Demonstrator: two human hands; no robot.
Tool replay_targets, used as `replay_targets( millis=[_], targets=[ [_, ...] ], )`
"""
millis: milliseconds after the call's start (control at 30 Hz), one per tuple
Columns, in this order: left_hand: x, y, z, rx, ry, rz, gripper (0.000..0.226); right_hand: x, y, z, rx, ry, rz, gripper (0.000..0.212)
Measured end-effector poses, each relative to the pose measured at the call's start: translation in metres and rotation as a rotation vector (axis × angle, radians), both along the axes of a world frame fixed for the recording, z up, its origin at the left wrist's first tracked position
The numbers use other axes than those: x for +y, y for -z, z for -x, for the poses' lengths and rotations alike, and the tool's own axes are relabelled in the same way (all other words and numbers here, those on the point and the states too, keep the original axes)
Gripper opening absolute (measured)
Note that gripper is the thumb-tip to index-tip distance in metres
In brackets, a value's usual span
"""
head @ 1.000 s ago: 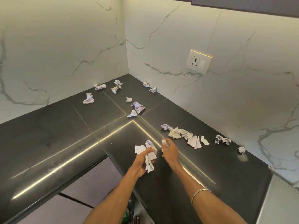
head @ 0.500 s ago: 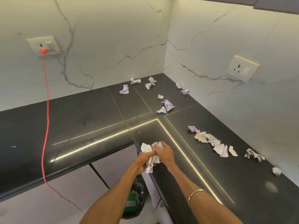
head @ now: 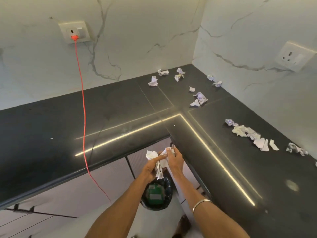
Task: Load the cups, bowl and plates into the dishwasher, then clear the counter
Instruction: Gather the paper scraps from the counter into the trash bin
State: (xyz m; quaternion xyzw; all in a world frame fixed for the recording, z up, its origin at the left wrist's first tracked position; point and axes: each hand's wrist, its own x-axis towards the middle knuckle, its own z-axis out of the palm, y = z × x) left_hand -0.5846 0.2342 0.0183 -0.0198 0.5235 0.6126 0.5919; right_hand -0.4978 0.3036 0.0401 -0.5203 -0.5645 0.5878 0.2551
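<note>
Both hands are gripping one bundle of crumpled paper scraps (head: 158, 163), held off the tabletop edge, directly above the black-lined bin (head: 157, 194) on the floor. Left hand (head: 151, 166) is curling thumb + fingers round the lower wad; right hand (head: 173, 158) is pinching the top of it.

Handling, my read: paper is v. light, soft, compressible, not fragile. Loose bits are hanging under the bundle and could shed, so squeezing the whole wad from both sides is looking safest. The scraps lying on the tabletop should pick up best by pinching or sweeping them together.

More scraps are lying w/ a cluster near the corner (head: 199, 98) and a row along the right wall (head: 253, 136).

Tabletop (head: 51, 134) is dark, glossy, L-shaped, reflecting strip light; likely slick, so paper slides easily. Marble-look walls, a red cord (head: 82, 100) running from the left socket (head: 74, 32) across the tabletop and over its edge. Second socket (head: 295, 57) on right wall. No dishes in view.
</note>
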Motion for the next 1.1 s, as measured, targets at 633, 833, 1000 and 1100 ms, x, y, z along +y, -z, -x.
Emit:
replay_targets(
  millis=[633,833,1000,1100],
  targets=[
    [-0.076,0.069,-0.020,-0.074,0.100,0.199,0.010,-0.100,0.088,-0.011,-0.213,0.194,0.219,0.037],
    [-0.065,0.126,-0.009,-0.100,0.145,0.234,0.012,-0.094,0.141,-0.008,-0.191,0.205,0.277,0.036],
    [-0.047,0.221,-0.004,-0.093,0.157,0.312,0.021,-0.076,0.233,-0.004,-0.211,0.200,0.322,0.038],
    [-0.040,0.297,0.001,-0.022,0.157,0.350,0.029,-0.068,0.308,0.000,-0.236,0.187,0.357,0.039]
  ],
)
